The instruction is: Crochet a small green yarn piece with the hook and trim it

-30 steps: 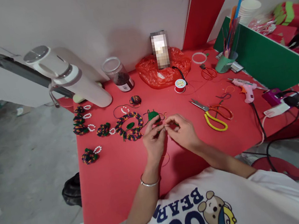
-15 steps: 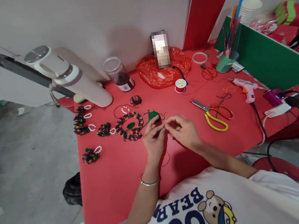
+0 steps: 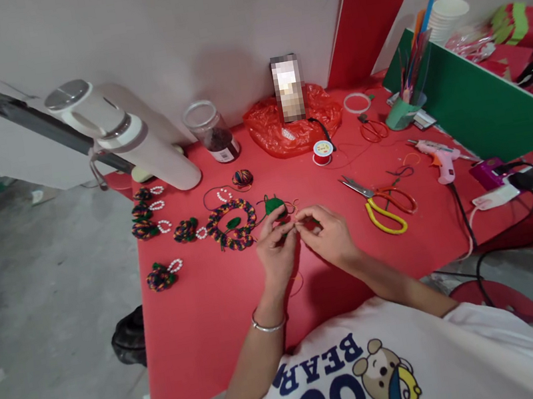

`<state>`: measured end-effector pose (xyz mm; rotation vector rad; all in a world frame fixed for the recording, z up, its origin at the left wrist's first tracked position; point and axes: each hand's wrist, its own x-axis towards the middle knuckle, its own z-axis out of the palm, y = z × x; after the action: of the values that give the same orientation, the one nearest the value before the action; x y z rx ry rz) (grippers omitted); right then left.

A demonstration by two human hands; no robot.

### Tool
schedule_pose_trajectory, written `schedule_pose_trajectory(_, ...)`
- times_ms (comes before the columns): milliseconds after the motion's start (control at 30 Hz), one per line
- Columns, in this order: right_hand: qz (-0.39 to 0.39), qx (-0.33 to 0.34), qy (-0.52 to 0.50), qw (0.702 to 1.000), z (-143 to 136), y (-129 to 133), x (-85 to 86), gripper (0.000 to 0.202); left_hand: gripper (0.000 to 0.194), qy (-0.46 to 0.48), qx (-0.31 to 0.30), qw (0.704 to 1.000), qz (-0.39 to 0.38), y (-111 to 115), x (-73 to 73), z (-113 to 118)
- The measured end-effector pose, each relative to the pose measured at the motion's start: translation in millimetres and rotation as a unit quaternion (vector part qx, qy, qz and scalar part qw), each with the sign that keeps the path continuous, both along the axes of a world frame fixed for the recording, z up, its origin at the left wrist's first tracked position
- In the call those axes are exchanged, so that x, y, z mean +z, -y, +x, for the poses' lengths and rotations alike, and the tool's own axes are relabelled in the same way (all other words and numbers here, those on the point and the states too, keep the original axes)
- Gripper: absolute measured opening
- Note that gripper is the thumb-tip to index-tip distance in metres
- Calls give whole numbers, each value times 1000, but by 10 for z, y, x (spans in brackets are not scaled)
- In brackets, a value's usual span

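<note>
My left hand point(image 3: 276, 242) and my right hand point(image 3: 326, 230) meet over the red table, thumbs and forefingers pinched with the tips almost touching. What sits between the fingertips is too small to make out. A thin reddish thread point(image 3: 298, 282) curls on the table just below them. Right behind my left fingers lies a green yarn piece point(image 3: 275, 205) with loose ends. A braided ring of multicoloured yarn point(image 3: 231, 226) is to the left, with a small green piece point(image 3: 234, 223) inside it. Large scissors point(image 3: 377, 202) with yellow and orange handles rest right of my hands, blades apart.
Yarn bundles with white bead loops point(image 3: 160, 277) line the left edge. Behind stand a white bottle point(image 3: 136, 142), a clear jar point(image 3: 213, 134), a red plastic bag point(image 3: 266, 132) and a thread spool point(image 3: 322, 152). A pink glue gun point(image 3: 442, 158) and power strip point(image 3: 498, 193) lie right.
Almost nothing differs. Both hands keep their pinch in the same place, with only a slight shift of the fingers and the thread below.
</note>
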<state>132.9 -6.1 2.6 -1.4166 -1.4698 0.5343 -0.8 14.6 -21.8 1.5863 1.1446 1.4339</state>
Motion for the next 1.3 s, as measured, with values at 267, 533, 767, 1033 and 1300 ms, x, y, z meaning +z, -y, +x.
schedule_pose_trajectory(267,-3,-3,-7,1000,-3,22,1,10,14,-6,8,1000,-26,-1,14,-12)
schedule_pose_trajectory(533,-30,12,-60,998,2,23,-13,8,14,-3,10,1000,-11,-7,4,-6)
schedule_pose_trajectory(767,-19,5,-36,999,-2,22,-11,8,13,-1,0,1000,-16,-3,-2,-8)
schedule_pose_trajectory(1033,-8,1,-4,1000,-1,12,2,10,13,-5,-4,1000,-22,0,0,-10)
schedule_pose_trajectory(1300,7,2,0,1000,7,23,-3,11,11,1,2,1000,-31,0,14,-10)
